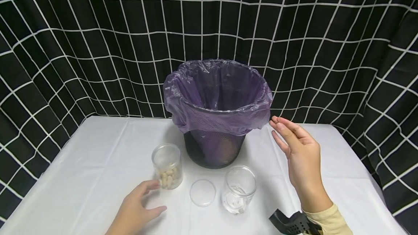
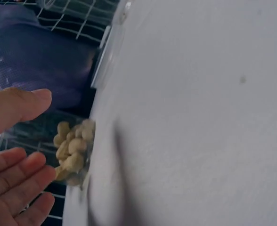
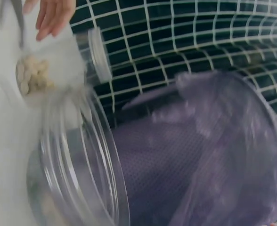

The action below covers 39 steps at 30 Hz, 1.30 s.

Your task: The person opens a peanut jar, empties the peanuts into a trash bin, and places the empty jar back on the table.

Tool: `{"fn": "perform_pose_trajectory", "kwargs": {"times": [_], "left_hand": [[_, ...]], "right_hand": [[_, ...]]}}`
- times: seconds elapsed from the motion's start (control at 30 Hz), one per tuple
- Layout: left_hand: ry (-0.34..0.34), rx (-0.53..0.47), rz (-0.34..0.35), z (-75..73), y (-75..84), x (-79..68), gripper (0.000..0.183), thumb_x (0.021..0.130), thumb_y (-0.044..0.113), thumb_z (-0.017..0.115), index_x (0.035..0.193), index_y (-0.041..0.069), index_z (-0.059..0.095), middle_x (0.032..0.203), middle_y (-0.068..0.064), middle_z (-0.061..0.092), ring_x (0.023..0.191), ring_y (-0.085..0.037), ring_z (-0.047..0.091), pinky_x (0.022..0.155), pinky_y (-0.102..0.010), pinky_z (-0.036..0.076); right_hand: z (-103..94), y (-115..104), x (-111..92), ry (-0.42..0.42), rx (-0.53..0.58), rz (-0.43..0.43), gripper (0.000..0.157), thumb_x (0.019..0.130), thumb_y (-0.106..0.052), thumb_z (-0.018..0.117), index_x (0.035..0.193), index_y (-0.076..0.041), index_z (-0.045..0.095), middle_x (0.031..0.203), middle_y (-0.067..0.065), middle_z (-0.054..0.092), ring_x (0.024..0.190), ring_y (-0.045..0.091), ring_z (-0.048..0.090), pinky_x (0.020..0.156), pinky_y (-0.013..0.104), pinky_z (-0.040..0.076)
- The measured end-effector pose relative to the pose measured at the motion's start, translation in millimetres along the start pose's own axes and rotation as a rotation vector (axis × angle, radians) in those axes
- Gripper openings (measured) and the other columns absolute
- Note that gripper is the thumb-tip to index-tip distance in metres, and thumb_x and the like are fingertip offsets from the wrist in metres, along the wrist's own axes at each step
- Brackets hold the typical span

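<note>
A clear jar [image 1: 167, 166] stands left of centre, partly filled with tan nuts [image 1: 168, 178] that look like peanuts in their shells. Beside it my left hand [image 1: 137, 206] reaches in from the front, thumb and fingers spread. Its fingertips are close to the jar's lower side; whether they touch I cannot tell. The left wrist view shows the same nuts [image 2: 75, 149] past the straight fingers [image 2: 28, 186]. My right hand [image 1: 302, 155] is raised at the right of the purple-lined bin [image 1: 215, 122], fingers loosely bent, with nothing visible in them.
A second clear jar [image 1: 239, 189], with no nuts in it, stands in front of the bin. Between the jars a clear round lid [image 1: 203, 192] lies flat on the white tablecloth [image 1: 81, 177]. Black curtains with a white grid [image 1: 130, 46] hang behind and at both sides.
</note>
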<state>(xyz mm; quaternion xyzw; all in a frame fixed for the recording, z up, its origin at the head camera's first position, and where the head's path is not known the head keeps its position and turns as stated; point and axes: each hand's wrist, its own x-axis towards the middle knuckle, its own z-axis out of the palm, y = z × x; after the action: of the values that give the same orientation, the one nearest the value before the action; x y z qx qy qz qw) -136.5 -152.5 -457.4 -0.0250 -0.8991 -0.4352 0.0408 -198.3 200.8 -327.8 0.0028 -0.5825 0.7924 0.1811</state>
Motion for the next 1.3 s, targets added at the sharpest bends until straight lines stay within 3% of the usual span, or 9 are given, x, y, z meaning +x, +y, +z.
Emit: {"fn": "perform_pose_trajectory", "kwargs": {"times": [0.23, 0.63, 0.87, 1.07, 1.3], "left_hand": [[0.051, 0.076, 0.015, -2.0, -4.9, 5.2, 0.078, 0.068, 0.025, 0.091, 0.131, 0.000, 0.052, 0.127, -0.013, 0.063, 0.117, -0.034, 0.062, 0.103, -0.050, 0.050], [0.017, 0.000, -0.039, -1.6, -8.0, 17.0, 0.088, 0.074, 0.024, 0.088, 0.141, -0.005, 0.040, 0.144, -0.023, 0.050, 0.134, -0.040, 0.050, 0.111, -0.046, 0.045], [0.024, -0.032, -0.008, 2.2, -6.2, 23.5, 0.088, 0.073, 0.020, 0.088, 0.141, -0.007, 0.039, 0.144, -0.025, 0.048, 0.136, -0.041, 0.048, 0.110, -0.045, 0.046], [-0.007, -0.110, -0.058, 4.2, -6.4, 29.6, 0.089, 0.074, 0.015, 0.087, 0.144, -0.005, 0.035, 0.149, -0.025, 0.043, 0.137, -0.042, 0.047, 0.112, -0.044, 0.044], [-0.019, -0.167, -0.062, 8.0, -6.2, 35.2, 0.091, 0.074, 0.015, 0.087, 0.146, -0.003, 0.034, 0.151, -0.026, 0.041, 0.138, -0.043, 0.045, 0.112, -0.045, 0.044]], "right_hand": [[11.3, 7, -24, -0.028, -0.012, -0.005, 0.021, 0.095, -0.002, 0.063, 0.114, 0.000, 0.069, 0.113, 0.002, 0.075, 0.111, 0.013, 0.070, 0.100, 0.027, 0.054], [30.8, 19, -54, -0.101, -0.224, 0.061, 0.038, 0.091, -0.005, 0.069, 0.127, 0.004, 0.061, 0.120, -0.006, 0.073, 0.116, 0.005, 0.066, 0.100, 0.018, 0.053], [37.4, 21, -62, -0.132, -0.233, 0.074, 0.040, 0.090, -0.006, 0.071, 0.128, 0.002, 0.061, 0.129, 0.002, 0.069, 0.122, 0.005, 0.062, 0.102, 0.018, 0.051], [42.6, 26, -68, -0.180, -0.205, 0.073, 0.042, 0.088, -0.002, 0.071, 0.128, 0.004, 0.060, 0.132, 0.004, 0.067, 0.124, 0.008, 0.062, 0.105, 0.024, 0.051], [52.2, 34, -75, -0.240, -0.211, 0.095, 0.042, 0.085, -0.001, 0.074, 0.126, 0.000, 0.062, 0.133, 0.005, 0.065, 0.126, 0.009, 0.060, 0.107, 0.025, 0.048]]}}
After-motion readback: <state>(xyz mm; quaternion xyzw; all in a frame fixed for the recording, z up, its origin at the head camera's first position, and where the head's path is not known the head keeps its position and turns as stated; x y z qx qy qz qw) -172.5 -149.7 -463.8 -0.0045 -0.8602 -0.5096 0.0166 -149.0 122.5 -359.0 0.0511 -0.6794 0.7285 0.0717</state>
